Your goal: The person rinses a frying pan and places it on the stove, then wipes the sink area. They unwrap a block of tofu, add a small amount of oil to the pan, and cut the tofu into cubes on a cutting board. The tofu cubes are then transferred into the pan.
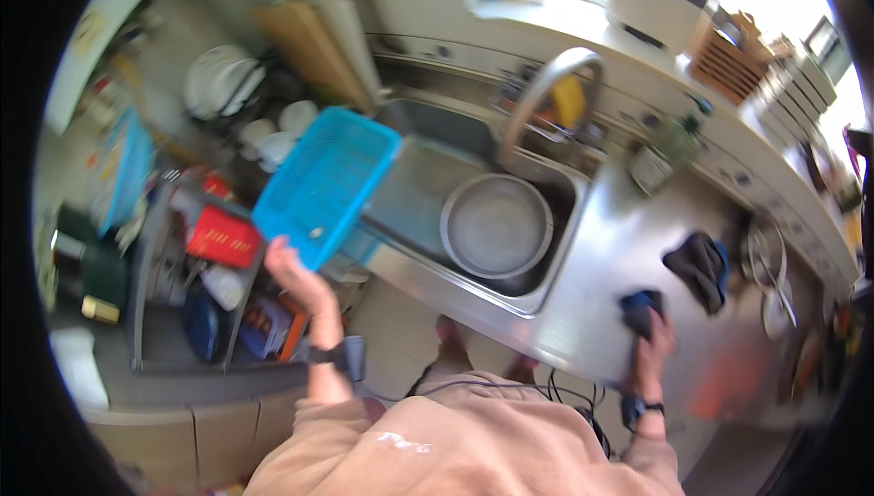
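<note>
My left hand (297,276) grips the near-left corner of a blue plastic basket (334,175). The basket is tilted over the left part of the sink, and a small pale bit lies inside it. On the steel counter to the right, my right hand (657,344) is closed on a dark cloth (640,313) with some blue on it. A second dark cloth (698,269) with a blue edge lies crumpled farther right. In the sink basin (577,204) sits a round metal bowl (497,226). The picture is slightly blurred.
A curved faucet (546,90) rises behind the basin. On the counter stand a green pump bottle (666,148) and, at far right, a glass lid (763,250). White bowls (273,134) and cutting boards (317,49) are behind the basket. A grey shelf (184,359) is at left.
</note>
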Demonstrator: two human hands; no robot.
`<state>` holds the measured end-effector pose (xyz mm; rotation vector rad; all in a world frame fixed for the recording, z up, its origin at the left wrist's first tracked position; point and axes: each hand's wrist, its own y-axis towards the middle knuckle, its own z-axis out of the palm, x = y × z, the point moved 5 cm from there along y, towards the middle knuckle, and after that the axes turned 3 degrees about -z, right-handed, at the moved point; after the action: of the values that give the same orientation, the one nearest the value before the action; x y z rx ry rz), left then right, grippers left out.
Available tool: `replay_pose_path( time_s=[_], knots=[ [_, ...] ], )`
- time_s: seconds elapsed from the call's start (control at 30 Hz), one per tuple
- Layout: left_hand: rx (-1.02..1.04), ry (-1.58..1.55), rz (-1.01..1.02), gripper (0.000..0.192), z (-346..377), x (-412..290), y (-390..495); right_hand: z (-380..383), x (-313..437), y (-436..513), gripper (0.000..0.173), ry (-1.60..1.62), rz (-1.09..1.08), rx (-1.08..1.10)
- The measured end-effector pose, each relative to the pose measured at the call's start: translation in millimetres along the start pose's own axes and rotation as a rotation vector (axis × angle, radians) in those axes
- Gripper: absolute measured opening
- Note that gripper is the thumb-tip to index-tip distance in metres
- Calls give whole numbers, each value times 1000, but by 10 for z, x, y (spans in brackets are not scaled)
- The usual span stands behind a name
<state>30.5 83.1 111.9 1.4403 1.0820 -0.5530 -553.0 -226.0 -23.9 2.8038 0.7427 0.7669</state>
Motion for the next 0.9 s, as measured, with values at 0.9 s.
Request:
replay_pose_path(
  time_s=[0.9],
  knots=[
    [-224,-248,-280,20,-1212,214,-813,-364,433,1398,56,22,-211,-36]
  ],
)
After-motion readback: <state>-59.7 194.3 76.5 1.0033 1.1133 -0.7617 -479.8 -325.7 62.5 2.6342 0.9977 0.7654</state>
